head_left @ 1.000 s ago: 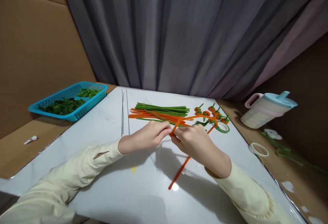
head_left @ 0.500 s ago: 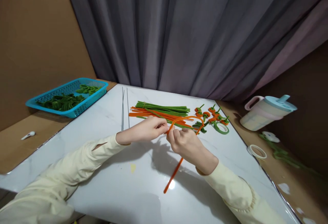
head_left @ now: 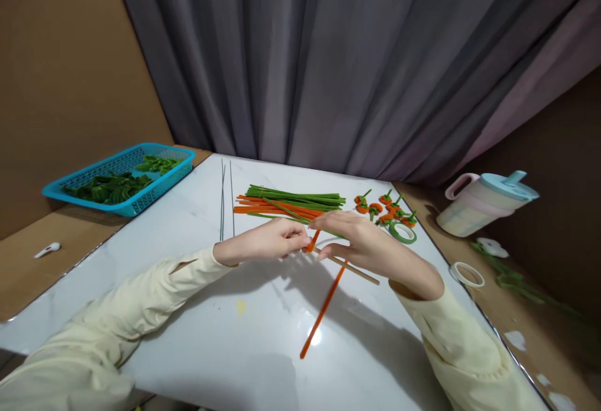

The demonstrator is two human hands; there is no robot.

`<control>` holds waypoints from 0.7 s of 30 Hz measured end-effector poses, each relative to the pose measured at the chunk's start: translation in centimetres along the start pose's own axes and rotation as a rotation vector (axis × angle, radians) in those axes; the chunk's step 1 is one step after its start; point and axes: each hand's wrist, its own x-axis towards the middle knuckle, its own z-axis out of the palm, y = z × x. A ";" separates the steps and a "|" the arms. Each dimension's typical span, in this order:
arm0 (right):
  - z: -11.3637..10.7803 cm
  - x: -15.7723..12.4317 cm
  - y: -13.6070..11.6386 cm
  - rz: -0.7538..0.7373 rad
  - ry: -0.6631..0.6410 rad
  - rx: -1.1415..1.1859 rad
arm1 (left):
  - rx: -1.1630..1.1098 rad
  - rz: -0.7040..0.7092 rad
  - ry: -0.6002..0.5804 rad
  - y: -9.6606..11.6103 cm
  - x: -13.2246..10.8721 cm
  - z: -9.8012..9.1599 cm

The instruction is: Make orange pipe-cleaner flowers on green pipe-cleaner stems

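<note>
Right of you, lidded cup [head_left: 479,207]; left of you, earbud [head_left: 47,250] on cardboard [head_left: 28,286]; ahead of you, grey curtain [head_left: 319,72].

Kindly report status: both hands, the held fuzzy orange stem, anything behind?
Left hand: pinching fuzzy orange stem by slim wooden stick. Right hand: open, close by. Farther back: bundled fuzzy green stems.

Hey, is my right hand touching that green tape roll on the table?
Apart. In the head view, a strip of white tabletop shows between the right hand and the green tape roll.
</note>
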 end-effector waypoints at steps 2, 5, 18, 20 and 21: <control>-0.1 0.3 0.4 0.017 -0.098 0.192 | 0.054 0.057 0.033 0.1 -0.3 0.4; -0.2 0.4 0.5 0.060 -0.121 0.311 | 0.171 0.171 0.126 0.2 -0.6 1.1; -0.6 -0.1 0.1 -0.111 0.045 0.523 | 0.253 0.611 0.198 1.2 -1.8 0.9; -0.4 0.0 -0.2 -0.107 0.066 0.540 | 0.270 0.656 0.219 1.1 -1.9 1.0; -0.5 0.0 -0.4 -0.101 0.072 0.548 | 0.282 0.680 0.232 1.1 -2.0 1.1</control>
